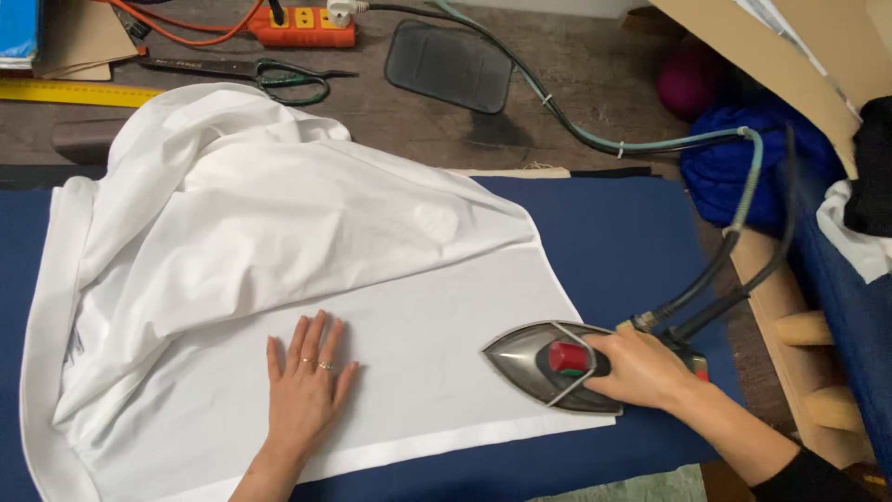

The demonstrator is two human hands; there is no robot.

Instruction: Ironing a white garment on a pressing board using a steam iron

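Garment (279, 251): plain white, no pattern, under my left hand (305, 386).
Board cover (613, 242): solid dark navy blue.
Iron (548, 364): silvery grey body, red knob, black handle in my right hand (641, 369).
Iron hose (650, 144): pale teal, with a black cord beside it.
My sleeve (808, 474): black.
My rings (321, 364): gold.
Table (595, 84): dull brown-grey wood.
Power strip (299, 26): orange with yellow sockets, orange cable.
Scissors (251, 72): dark blades, green handles.
Ruler (74, 92): yellow.
Mat (449, 65): dark grey.
Yarn (734, 158): bright blue; a magenta ball (689, 79) behind it.
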